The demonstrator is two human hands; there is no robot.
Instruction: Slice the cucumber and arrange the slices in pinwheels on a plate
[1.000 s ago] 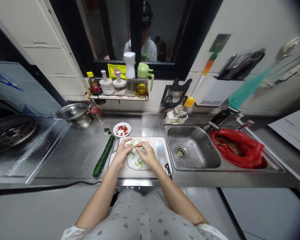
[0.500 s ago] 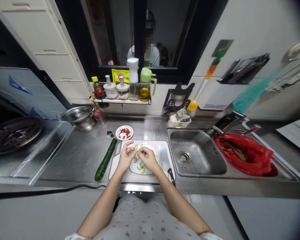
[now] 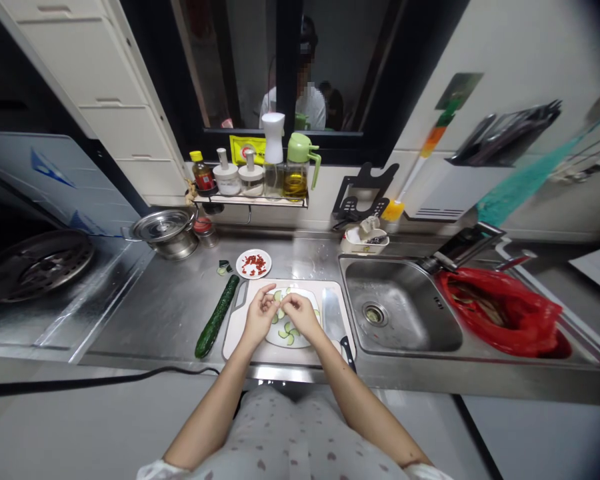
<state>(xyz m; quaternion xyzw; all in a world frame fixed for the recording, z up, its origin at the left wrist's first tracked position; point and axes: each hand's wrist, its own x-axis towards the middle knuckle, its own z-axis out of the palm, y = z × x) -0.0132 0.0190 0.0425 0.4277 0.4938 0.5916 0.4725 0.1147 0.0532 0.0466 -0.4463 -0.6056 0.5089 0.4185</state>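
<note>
My left hand (image 3: 259, 316) and my right hand (image 3: 300, 313) meet above a white plate (image 3: 296, 343) of cucumber slices (image 3: 286, 332) that sits on a white cutting board (image 3: 240, 333). Both hands have their fingers pinched together close to each other; what they pinch is too small to make out. A whole dark green cucumber (image 3: 217, 316) lies on the steel counter just left of the board. A cleaver (image 3: 333, 320) lies along the board's right side, its black handle toward me.
A small dish of red chili pieces (image 3: 253, 263) sits behind the board. To the right is a steel sink (image 3: 400, 313) and a red plastic bag (image 3: 500, 310). A lidded steel pot (image 3: 164, 230) and a condiment shelf (image 3: 253, 180) stand at the back.
The camera view has shifted slightly, so everything sits a little further right. Both hands drew a little toward me over the plate and stay pinched together.
</note>
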